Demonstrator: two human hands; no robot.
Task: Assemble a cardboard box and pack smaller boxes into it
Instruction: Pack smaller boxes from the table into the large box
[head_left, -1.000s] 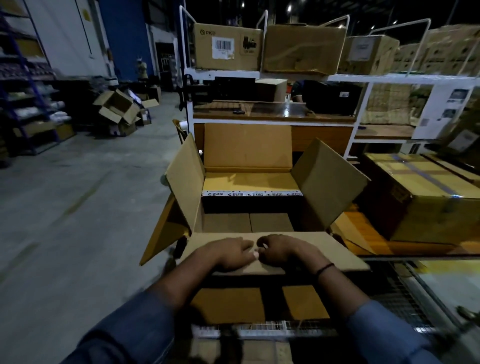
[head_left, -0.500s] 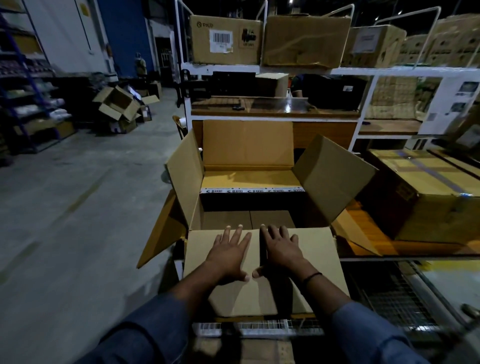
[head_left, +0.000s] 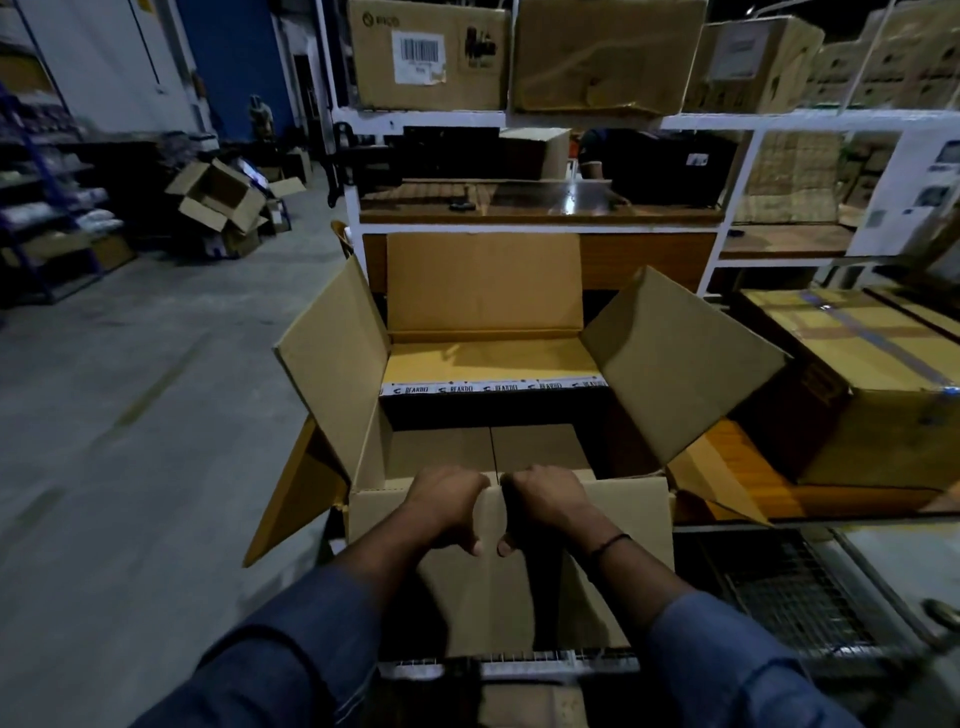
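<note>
A large open cardboard box (head_left: 483, 358) stands in front of me with its far, left and right flaps spread outward. White printed tape runs across the inside of its far wall. The near flap (head_left: 618, 525) hangs down toward me over the box's front. My left hand (head_left: 447, 506) and my right hand (head_left: 545, 504) sit side by side at the flap's fold. Their fingers curl over the top edge into the box and their thumbs press the flap's outer face. The box's inside bottom shows two closed brown flaps and nothing on them.
A sealed taped carton (head_left: 862, 374) lies at the right on an orange surface. A white shelving frame (head_left: 571, 122) behind holds several cartons (head_left: 426, 52) on top. Open empty boxes (head_left: 218, 197) lie on the concrete floor at the left. A wire-mesh surface (head_left: 779, 592) lies near right.
One second ago my fists rested on the level near flap. Half a second ago my flat hands pushed it down. Now the fingers hook over its folded edge.
</note>
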